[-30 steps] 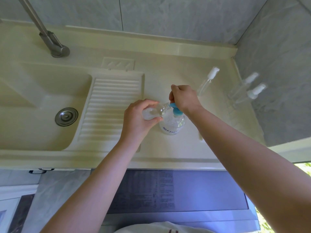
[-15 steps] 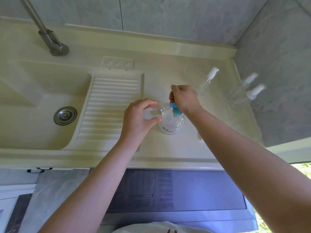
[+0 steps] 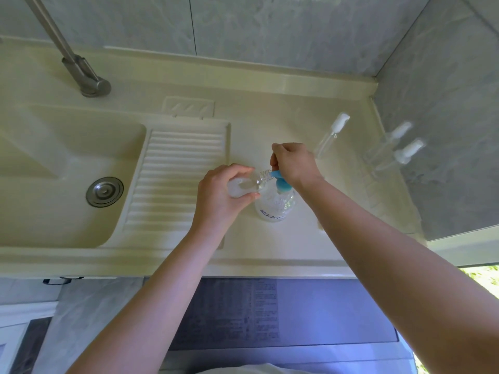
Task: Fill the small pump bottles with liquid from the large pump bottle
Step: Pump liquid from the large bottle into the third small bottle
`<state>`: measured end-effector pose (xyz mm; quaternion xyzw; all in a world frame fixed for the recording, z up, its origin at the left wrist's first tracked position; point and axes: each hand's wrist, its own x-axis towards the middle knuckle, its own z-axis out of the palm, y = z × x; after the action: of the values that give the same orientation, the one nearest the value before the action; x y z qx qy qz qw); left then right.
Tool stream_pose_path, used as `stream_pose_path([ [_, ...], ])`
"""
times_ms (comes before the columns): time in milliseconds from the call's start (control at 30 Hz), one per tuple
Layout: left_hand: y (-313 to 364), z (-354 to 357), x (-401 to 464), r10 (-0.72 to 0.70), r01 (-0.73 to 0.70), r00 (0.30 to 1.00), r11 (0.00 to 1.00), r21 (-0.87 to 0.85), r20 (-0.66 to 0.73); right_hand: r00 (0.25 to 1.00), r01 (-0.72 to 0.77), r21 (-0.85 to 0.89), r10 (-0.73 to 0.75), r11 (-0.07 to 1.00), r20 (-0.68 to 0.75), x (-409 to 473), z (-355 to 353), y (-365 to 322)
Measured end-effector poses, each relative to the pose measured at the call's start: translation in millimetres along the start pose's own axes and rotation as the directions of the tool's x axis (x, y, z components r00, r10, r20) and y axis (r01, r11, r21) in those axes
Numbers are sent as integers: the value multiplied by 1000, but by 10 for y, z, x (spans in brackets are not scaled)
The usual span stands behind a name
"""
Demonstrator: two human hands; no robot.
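Currently, left hand [image 3: 218,195] fingers grip a small bottle [image 3: 249,183], neck at the blue pump [image 3: 280,182]; right hand [image 3: 294,164] fingers pinch the pump on the large bottle [image 3: 275,206].

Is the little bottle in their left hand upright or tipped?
Tipped: the small bottle, gripped by the left hand, lies sideways, neck toward the blue pump.

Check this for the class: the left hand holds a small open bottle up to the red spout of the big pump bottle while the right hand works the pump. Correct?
Not quite. The head view shows the spout is blue, not red. Otherwise right: the left hand holds the small open bottle to the big pump bottle while the right hand works the pump.
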<state>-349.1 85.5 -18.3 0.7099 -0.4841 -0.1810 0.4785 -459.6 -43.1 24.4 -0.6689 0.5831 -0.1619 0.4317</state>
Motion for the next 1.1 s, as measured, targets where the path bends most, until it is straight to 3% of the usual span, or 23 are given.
stream_pose_path([
  [133, 1, -1, 0, -8, 8, 1000, 1000, -1, 0, 999, 42, -51, -43, 998, -25, -6, 32, 14],
  [400, 12, -29, 12, 3, -3, 1000, 1000, 6, 7, 999, -35, 59, 34, 998, 13, 1, 5, -26],
  [633, 28, -17, 13, -20, 20, 1000, 1000, -7, 12, 999, 17, -1, -17, 1000, -38, -33, 34, -13],
  [800, 20, -35, 19, -2, 2, 1000, 1000, 4, 15, 998, -65, 119, 66, 991, -7, -32, 15, -6],
  [967, 9, -29, 20, -10, 10, 1000, 1000, 4, 16, 999, -5, 30, 6, 1000, -51, -50, 30, -16],
  [1100, 35, -24, 13, -13, 13, 1000, 1000, -26, 24, 998, -26, 77, 31, 997, -58, -50, 35, -7],
])
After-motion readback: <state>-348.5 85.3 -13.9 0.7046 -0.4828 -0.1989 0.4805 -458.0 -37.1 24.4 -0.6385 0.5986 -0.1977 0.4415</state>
